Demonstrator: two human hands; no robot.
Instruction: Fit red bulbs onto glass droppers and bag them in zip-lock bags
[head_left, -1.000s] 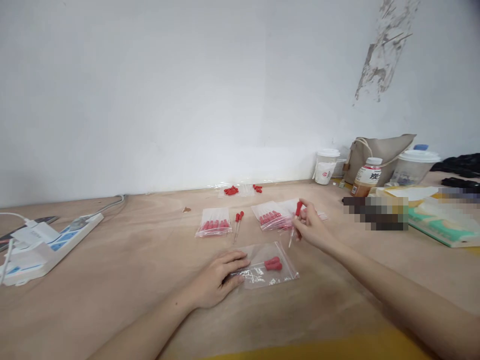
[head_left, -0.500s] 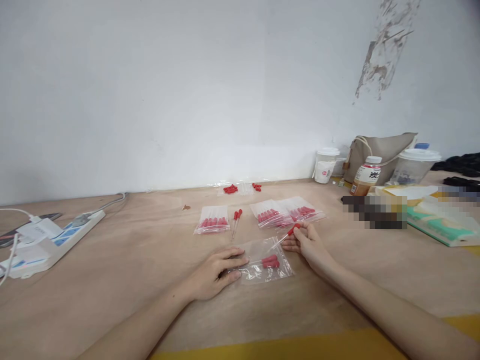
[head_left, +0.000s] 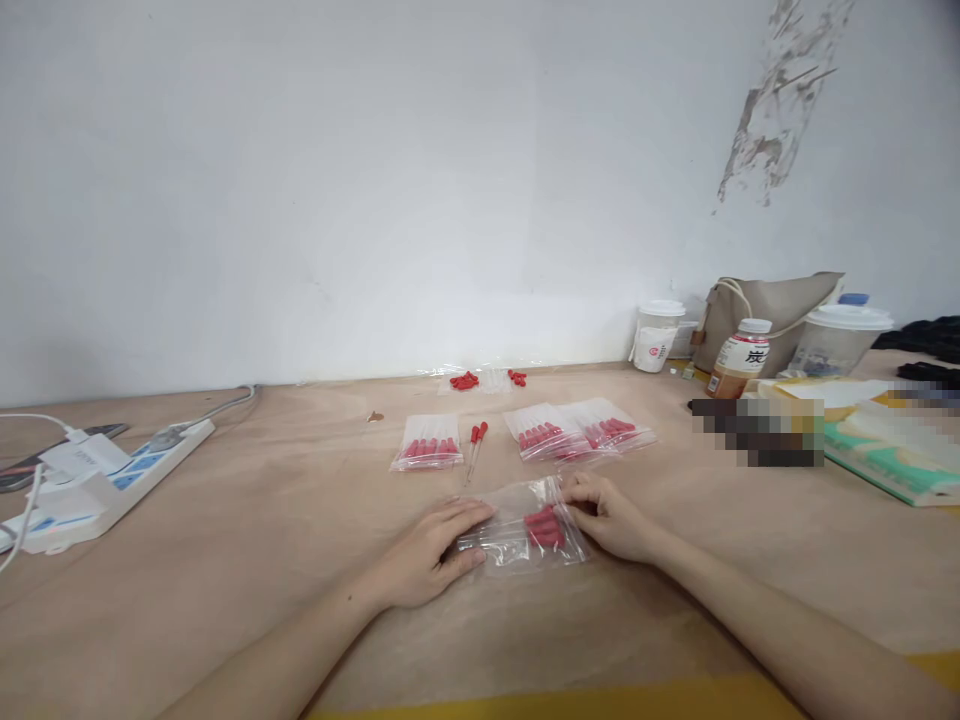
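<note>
A clear zip-lock bag point(head_left: 506, 552) lies flat on the table between my hands. Inside it are several glass droppers with red rubber bulbs point(head_left: 545, 530), their bulbs toward the bag's right end. My left hand point(head_left: 437, 550) rests on the left end of the bag, fingers stretched out and thumb apart, pressing it down. At the bag's mouth on the right, my right hand point(head_left: 600, 512) has its fingers curled in a pinch by the bulb of the topmost dropper. Its fingertips are partly hidden. Two loose droppers point(head_left: 478, 437) lie just beyond the bag.
Filled dropper bags lie at the left point(head_left: 427, 440) and right point(head_left: 547, 430). Loose red bulbs point(head_left: 464, 381) sit by the wall. A power strip point(head_left: 127, 490) is at left; a paper cup point(head_left: 658, 335), bottle point(head_left: 739, 360), pouch point(head_left: 780, 305) and plastic cup point(head_left: 840, 340) stand at right.
My right hand has moved left and down to the bag's mouth, and the dropper it held has slid in beside the others. My left hand stays on the bag.
</note>
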